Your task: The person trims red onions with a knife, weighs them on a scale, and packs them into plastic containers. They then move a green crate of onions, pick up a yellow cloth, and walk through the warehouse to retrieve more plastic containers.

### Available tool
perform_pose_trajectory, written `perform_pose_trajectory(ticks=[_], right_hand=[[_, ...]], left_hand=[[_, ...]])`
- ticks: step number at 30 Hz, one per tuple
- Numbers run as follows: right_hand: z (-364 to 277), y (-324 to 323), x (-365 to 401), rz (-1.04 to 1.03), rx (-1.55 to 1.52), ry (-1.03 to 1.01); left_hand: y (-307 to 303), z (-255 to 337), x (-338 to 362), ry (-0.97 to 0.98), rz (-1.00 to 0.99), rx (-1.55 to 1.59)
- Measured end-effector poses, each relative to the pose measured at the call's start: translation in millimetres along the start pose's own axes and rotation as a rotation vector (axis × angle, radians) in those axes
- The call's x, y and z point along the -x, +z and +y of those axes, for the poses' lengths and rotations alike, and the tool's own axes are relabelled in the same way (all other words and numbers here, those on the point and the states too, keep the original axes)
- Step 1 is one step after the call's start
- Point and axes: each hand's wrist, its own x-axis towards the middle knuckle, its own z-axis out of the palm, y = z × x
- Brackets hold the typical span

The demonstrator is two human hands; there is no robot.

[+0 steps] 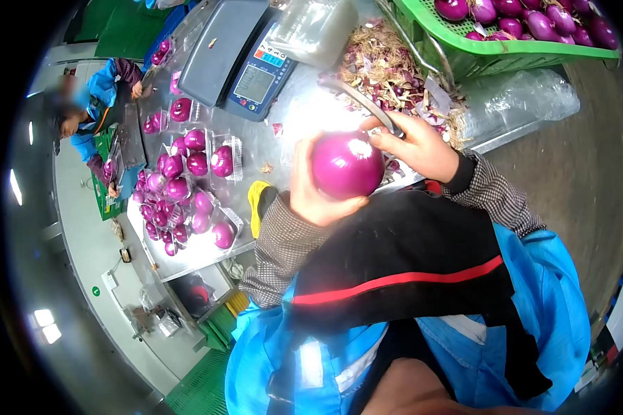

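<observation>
A large peeled purple onion [346, 168] rests in my left hand [310, 197], whose fingers and thumb curl round its left side and underside. My right hand [422, 149] is closed around a knife [370, 107], its thumb close to the onion's pale root end. The narrow, curved blade points up and to the left, above the onion, and its far end fades into glare on the metal table [256, 152]. Dry onion skins and root trimmings [387, 66] lie heaped just beyond the knife.
A digital scale [246, 69] stands ahead, with clear plastic trays [315, 31] stacked beside it. Packed onions [176, 187] crowd the left side. A green crate [477, 52] of onions is at upper right, near plastic bags [526, 97]. Another person [100, 104] works at far left.
</observation>
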Motion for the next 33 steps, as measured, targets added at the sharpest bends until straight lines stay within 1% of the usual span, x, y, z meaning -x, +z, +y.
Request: perform_pose_trajectory(ticks=[3, 4, 7, 8, 9, 11, 12, 13, 15, 16, 17, 18, 20, 21, 23, 25, 26, 27, 29, 30, 33], right_hand=[[-4, -1, -6, -0.045, -0.099, 0.059], [-3, -1, -7, -0.064, -0.012, -0.051], [-45, -8, 10, -0.395, -0.335, 0.179], [-47, -12, 14, -0.374, -0.430, 0.311], [-51, -18, 13, -0.255, -0.416, 0.375], [-14, -18, 2, 0.028, -0.171, 0.225], [12, -22, -1, 0.122, 0.288, 0.079], [29, -19, 1, 0.140, 0.378, 0.020], [30, -11, 8, -0.042, -0.017, 0.464], [25, -11, 8, -0.191, -0.131, 0.524], [27, -2, 11, -0.208, -0.265, 0.593], [25, 3, 9, -0.188, -0.307, 0.563], [25, 10, -3, -0.192, -0.309, 0.546], [34, 10, -14, -0.219, -0.267, 0.555], [51, 24, -40, -0.238, -0.050, 0.286], [69, 37, -68, -0.247, 0.197, -0.003], [57, 44, -80, -0.294, 0.263, 0.093], [62, 52, -91, -0.271, 0.433, -0.050], [82, 66, -112, -0.367, 0.661, 0.063], [69, 74, -116, -0.401, 0.767, 0.111], [91, 76, -116, -0.327, 0.962, -0.048]], left_hand=[[0, 9, -5, 0.081, -0.020, -0.244], [1, 13, -6, 0.060, -0.013, -0.303], [2, 3, -2, -0.072, 0.035, -0.205], [2, -6, 1, -0.118, 0.040, -0.120], [2, -12, 4, -0.142, 0.044, -0.045], [4, -18, 10, -0.189, 0.054, 0.106], [6, -20, 12, -0.211, 0.049, 0.214], [11, -18, 13, -0.237, 0.067, 0.351], [19, -15, 14, -0.266, 0.095, 0.451], [21, -12, 11, -0.238, 0.081, 0.422], [25, -12, 11, -0.226, 0.088, 0.328], [27, -11, 11, -0.245, 0.122, 0.279], [23, -13, 11, -0.222, 0.183, 0.095], [18, -18, 9, -0.177, 0.212, -0.042], [8, -33, 10, -0.111, 0.298, -0.297], [1, -65, 16, -0.069, 0.418, -0.532], [-2, -86, 19, -0.072, 0.477, -0.588], [-4, -99, 21, -0.146, 0.486, -0.597], [-5, -121, 25, -0.293, 0.504, -0.607], [-1, -131, 29, -0.504, 0.405, -0.745], [-6, -151, 46, -0.398, 0.427, -0.731]])
